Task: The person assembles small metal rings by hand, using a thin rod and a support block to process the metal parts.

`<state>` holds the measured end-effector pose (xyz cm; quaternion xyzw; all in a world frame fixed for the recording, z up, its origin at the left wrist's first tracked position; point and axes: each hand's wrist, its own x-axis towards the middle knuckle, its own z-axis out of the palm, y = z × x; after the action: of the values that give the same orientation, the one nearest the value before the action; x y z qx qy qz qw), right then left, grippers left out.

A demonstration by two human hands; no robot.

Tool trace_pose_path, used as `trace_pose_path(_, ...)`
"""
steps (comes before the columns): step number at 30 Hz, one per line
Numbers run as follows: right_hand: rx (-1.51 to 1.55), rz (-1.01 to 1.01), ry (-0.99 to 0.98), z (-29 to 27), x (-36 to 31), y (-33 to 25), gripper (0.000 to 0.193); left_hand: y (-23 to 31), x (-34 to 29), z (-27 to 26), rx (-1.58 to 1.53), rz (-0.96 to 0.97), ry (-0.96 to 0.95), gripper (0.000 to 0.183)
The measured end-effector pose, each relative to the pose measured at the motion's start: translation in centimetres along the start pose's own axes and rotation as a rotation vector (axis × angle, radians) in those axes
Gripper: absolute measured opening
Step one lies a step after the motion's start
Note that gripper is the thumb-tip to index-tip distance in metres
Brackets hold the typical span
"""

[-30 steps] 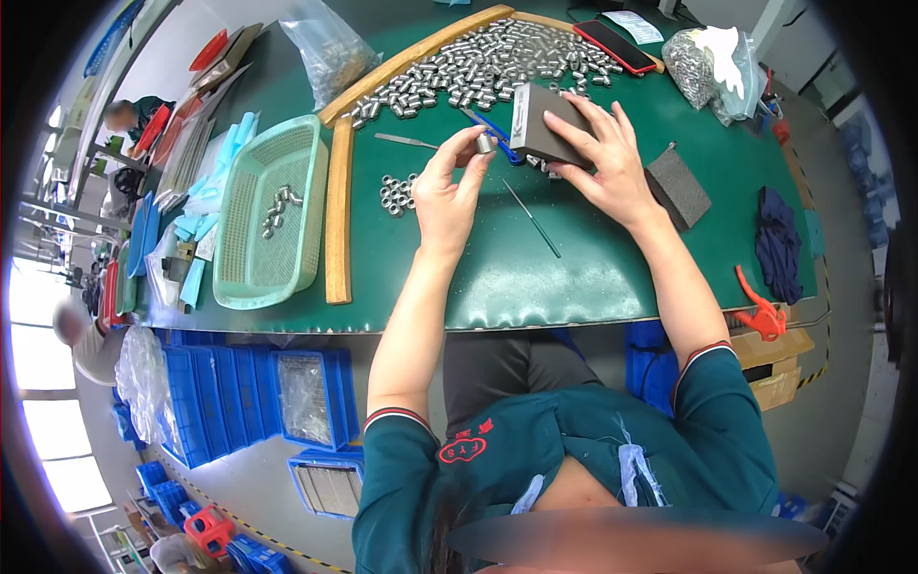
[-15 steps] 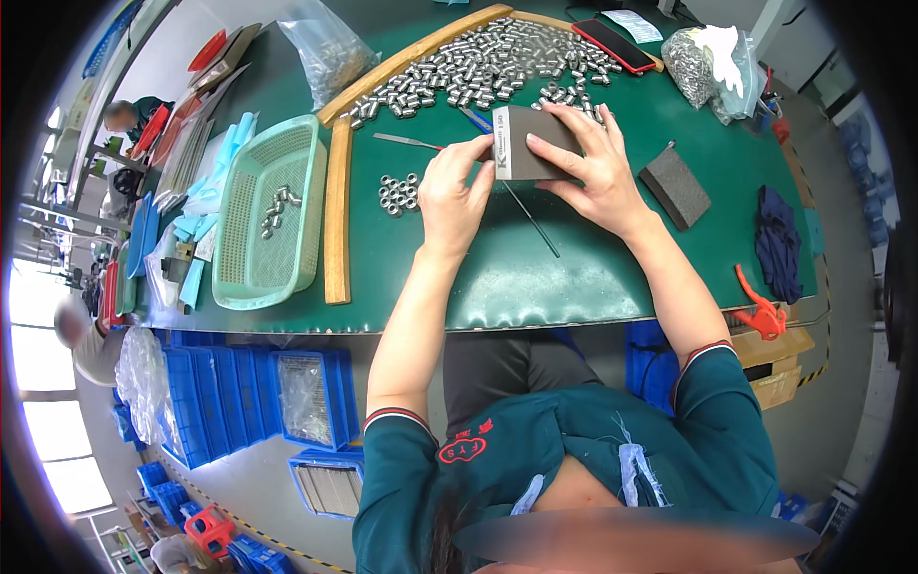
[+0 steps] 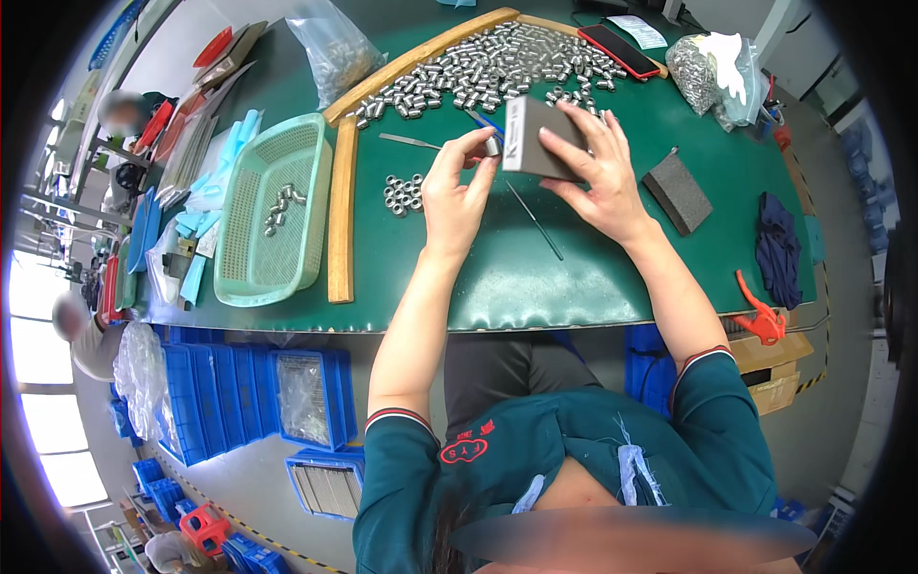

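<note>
My right hand (image 3: 608, 187) grips a brown-grey abrasive sponge block (image 3: 537, 142) with a white printed side facing left. Between the thumb and fingertips of my left hand (image 3: 452, 201) is a small shiny metal sleeve (image 3: 492, 146). A narrow gap separates the sleeve from the block. Left of that hand, several metal sleeves stand on end in a tight cluster (image 3: 403, 194). Just beyond the hands spreads a large heap of such sleeves (image 3: 488, 67). A thin dark rod (image 3: 535, 222) lies on the table below the block, and a slim flat file (image 3: 406, 140) lies by the left fingers.
Wooden strips (image 3: 341, 220) border the heap and the left side. Beyond them stands a green basket (image 3: 320, 234) with several sleeves inside. To the right lie a second grey block (image 3: 679, 191), a dark cloth (image 3: 779, 247), an orange-red air gun (image 3: 762, 320) and a red-edged phone (image 3: 622, 53).
The block has shifted slightly right and tilted, away from my left fingertips. The metal sleeve in my left hand now shows. My left hand stays nearly in place.
</note>
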<state>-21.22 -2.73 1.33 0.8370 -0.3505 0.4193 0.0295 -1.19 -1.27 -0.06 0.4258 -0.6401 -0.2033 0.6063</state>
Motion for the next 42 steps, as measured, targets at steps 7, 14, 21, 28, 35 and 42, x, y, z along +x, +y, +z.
trace_pose_path(7,0.035,-0.104,-0.082,0.0,0.0,-0.5,0.066,0.2,0.0,-0.1,0.153,0.104,-0.028,0.031)
trace_pose_path(14,0.073,-0.156,-0.14,-0.4,0.3,-1.4,0.065,-0.3,-0.2,-0.1,0.183,0.132,-0.038,0.032)
trace_pose_path(21,0.016,0.046,0.014,-0.3,0.2,0.4,0.061,-0.4,0.0,-0.1,-0.267,-0.099,-0.016,0.032)
trace_pose_path(28,0.012,-0.062,-0.083,-0.1,0.0,-0.5,0.062,-0.6,-0.2,-0.1,0.079,0.001,-0.02,0.029)
trace_pose_path(35,-0.02,-0.063,-0.079,-0.6,0.1,0.5,0.063,0.2,0.0,-0.2,0.239,0.166,-0.05,0.028)
trace_pose_path(42,-0.089,-0.027,-0.108,-0.9,0.4,0.7,0.06,-0.7,-0.3,-0.3,0.165,0.077,-0.028,0.03)
